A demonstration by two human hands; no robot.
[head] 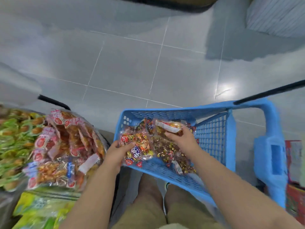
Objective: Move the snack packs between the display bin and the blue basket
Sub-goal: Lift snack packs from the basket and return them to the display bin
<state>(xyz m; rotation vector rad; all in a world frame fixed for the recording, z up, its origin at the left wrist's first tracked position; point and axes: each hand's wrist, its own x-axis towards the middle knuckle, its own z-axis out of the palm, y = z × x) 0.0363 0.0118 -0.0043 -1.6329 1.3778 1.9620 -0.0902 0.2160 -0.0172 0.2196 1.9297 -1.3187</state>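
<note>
Display bin (103, 139), far left: heaped with red-labelled packs (66, 139), near full.
Left hand (115, 152): fingers curled, clamped on orange pack (140, 149) at near-left corner of basket.
Blue basket (165, 111): loose packs (170, 152) lying on mesh floor.
Right hand (181, 138): thumb and fingers pinched on white-topped pack (168, 127), held above pile.
Direction of transfer not determinable.
Advised: each pack to be lifted clear of rim before crossing; slippery film to be gripped by body, not by seal.

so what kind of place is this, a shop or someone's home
Most likely a shop: sealed snack packs heaped in bulk on the left, a blue basket of the shopping kind holding more, and a tiled floor like an aisle.
</note>
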